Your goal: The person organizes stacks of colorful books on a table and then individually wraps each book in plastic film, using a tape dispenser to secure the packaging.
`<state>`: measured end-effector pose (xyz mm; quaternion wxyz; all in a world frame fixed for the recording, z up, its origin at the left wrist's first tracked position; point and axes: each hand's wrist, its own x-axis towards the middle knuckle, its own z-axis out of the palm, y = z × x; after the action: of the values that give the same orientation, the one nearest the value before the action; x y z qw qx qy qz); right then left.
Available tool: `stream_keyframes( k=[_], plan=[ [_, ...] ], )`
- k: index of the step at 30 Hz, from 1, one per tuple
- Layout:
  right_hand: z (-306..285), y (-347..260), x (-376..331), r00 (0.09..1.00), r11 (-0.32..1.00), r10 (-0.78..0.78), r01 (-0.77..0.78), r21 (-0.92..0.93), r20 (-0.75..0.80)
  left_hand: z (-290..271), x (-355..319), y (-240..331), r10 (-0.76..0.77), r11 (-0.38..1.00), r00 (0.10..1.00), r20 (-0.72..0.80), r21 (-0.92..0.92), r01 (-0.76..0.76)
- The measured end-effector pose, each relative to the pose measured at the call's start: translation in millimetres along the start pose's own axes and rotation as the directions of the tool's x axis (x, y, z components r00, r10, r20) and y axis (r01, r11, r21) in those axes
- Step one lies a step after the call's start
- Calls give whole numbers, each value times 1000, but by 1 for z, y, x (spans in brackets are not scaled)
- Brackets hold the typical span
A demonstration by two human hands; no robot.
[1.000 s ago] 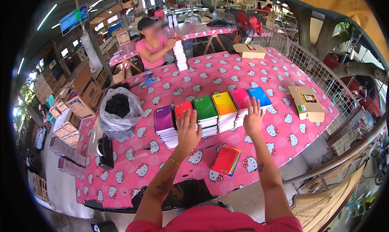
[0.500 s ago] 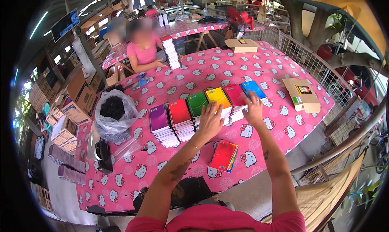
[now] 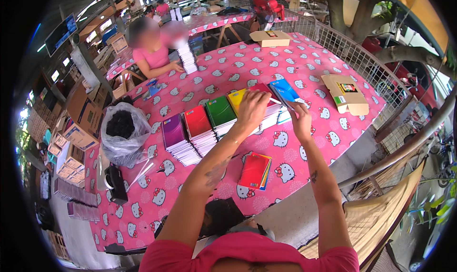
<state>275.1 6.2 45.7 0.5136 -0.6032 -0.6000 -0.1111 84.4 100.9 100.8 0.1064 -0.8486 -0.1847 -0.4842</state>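
Observation:
A row of notebook stacks lies on the pink cartoon-cat tablecloth (image 3: 228,77): purple (image 3: 173,131), red (image 3: 197,122), green (image 3: 220,111), yellow (image 3: 236,97), dark red (image 3: 266,88) and blue (image 3: 284,90). My left hand (image 3: 252,108) reaches across the yellow stack, and its fingers curl over the near edge of the dark red stack's top notebook. My right hand (image 3: 301,121) pinches the near corner of the blue stack. A small pile of red notebooks (image 3: 255,170) sits closer to me, between my forearms.
A clear plastic bag of black items (image 3: 121,129) stands left of the stacks, with a black object (image 3: 116,184) below it. Open cardboard boxes (image 3: 346,93) (image 3: 270,38) lie right and far. A person in pink (image 3: 152,53) works opposite beside a white stack (image 3: 187,58). A wire fence (image 3: 362,58) borders the right.
Both hands have shifted right along the row, from the red and pink stacks to the dark red and blue ones, and the view has turned slightly that way.

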Motion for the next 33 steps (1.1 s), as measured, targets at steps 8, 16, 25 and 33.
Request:
stream_keyframes(
  k=[8, 16, 25, 33],
  plan=[
    [16, 4, -9, 994, 998, 56, -57, 12, 93, -88, 22, 11, -160, 986, 974, -163, -80, 148],
    [16, -3, 19, 997, 997, 71, -70, -31, 32, -125, -17, 25, -433, 863, 896, 95, -245, 443],
    [2, -115, -214, 871, 995, -7, -41, 86, 492, -77, -131, 59, -616, 749, 711, 340, -26, 662],
    [13, -22, -173, 851, 851, 525, -525, 25, 18, -53, -191, 76, -681, 424, 580, 448, -404, 810]
  ],
)
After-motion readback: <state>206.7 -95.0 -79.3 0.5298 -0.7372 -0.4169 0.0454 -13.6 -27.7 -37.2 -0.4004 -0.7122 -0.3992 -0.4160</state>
